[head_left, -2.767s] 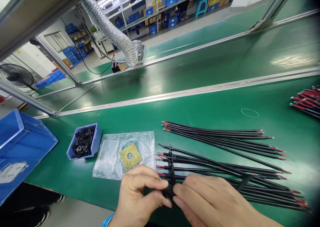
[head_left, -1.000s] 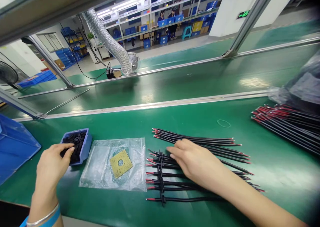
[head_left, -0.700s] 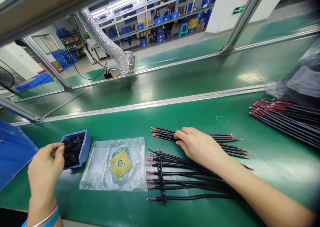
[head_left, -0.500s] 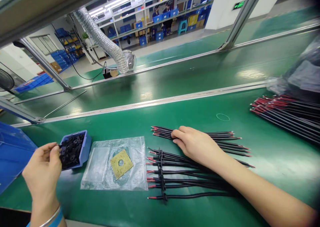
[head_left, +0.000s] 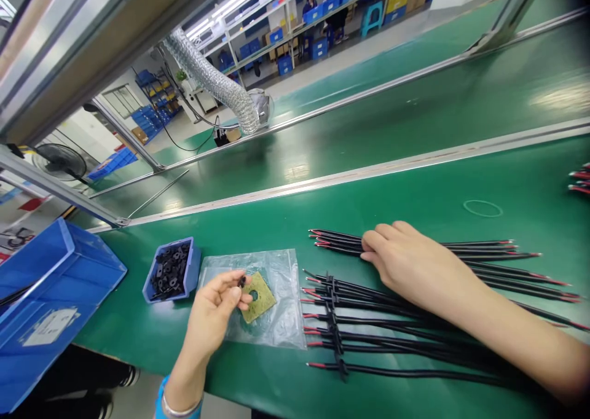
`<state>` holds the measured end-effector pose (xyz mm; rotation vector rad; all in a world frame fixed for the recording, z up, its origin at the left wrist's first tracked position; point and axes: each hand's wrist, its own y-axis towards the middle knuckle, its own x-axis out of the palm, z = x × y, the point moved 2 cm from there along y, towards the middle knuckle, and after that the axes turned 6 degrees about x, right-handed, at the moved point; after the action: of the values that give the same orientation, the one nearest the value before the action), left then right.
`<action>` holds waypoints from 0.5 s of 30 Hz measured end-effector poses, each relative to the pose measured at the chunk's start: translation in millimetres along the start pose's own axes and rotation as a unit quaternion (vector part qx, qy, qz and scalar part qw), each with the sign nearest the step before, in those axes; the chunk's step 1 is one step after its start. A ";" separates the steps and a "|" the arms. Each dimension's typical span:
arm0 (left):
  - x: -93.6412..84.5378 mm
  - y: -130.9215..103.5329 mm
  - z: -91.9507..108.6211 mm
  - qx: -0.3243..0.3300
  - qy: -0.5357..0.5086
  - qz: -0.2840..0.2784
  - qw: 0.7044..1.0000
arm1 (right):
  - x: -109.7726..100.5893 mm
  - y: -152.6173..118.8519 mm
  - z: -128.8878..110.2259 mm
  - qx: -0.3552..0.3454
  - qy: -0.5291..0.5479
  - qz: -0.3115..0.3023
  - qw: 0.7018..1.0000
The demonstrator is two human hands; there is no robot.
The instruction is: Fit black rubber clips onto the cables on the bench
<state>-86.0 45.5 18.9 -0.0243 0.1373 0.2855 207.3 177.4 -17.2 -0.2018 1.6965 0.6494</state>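
Green desk [head_left: 415, 191] here. I've got left hand [head_left: 209, 314] fingers pinching a small black clip [head_left: 241, 281] over the plastic bag [head_left: 286, 302], right hand [head_left: 410, 262] fingers closed on the far cables [head_left: 341, 246]. Probably light, springy, slick; hold near the red tips.

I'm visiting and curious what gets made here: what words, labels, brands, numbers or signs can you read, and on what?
No text can be read.
White paper label on the large blue plastic bin: printed lines, too blurred.
Pale tags on the blue boxes by the far shelves: too small.
Clear plastic bag: no lettering that I can make out.
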 end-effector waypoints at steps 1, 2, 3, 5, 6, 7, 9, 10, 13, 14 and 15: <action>1.3 -0.4 -1.0 0.016 0.034 -0.007 0.999 | -4.9 -0.8 -1.3 -0.011 -0.003 0.031 0.999; 2.0 -0.6 -1.7 0.036 0.082 -0.011 0.996 | -11.1 -2.2 -3.6 -0.021 -0.005 0.065 0.998; 2.6 -0.7 -1.7 0.067 0.149 -0.014 0.986 | -18.1 -4.0 -7.0 -0.032 -0.003 0.099 0.995; 5.2 -0.6 -1.1 0.151 0.300 -0.018 0.942 | -32.2 -8.8 -16.3 -0.056 0.028 0.154 0.986; 7.2 -0.5 -1.3 0.190 0.359 -0.020 0.914 | -38.4 -11.5 -21.7 -0.070 0.053 0.174 0.981; 9.7 -0.5 -1.7 0.225 0.407 -0.022 0.885 | -43.8 -14.4 -27.1 -0.084 0.080 0.191 0.975; 14.7 -0.6 -3.4 0.270 0.464 -0.031 0.843 | -51.3 -19.8 -36.3 -0.107 0.135 0.214 0.962; 17.1 -0.8 -4.2 0.283 0.483 -0.042 0.828 | -53.3 -22.0 -39.8 -0.113 0.154 0.213 0.958; 22.9 -2.1 -4.3 0.321 0.539 -0.088 0.773 | -55.5 -26.9 -45.8 -0.123 0.183 0.192 0.956; 23.8 -2.2 -3.6 0.326 0.547 -0.098 0.765 | -55.8 -28.2 -47.0 -0.124 0.185 0.185 0.957; 24.4 -1.8 -2.8 0.330 0.555 -0.107 0.756 | -56.0 -29.6 -48.2 -0.127 0.185 0.179 0.958</action>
<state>-62.6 50.4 12.8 0.5073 1.4228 -0.0596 193.8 115.8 31.4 -0.2087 2.0272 1.1610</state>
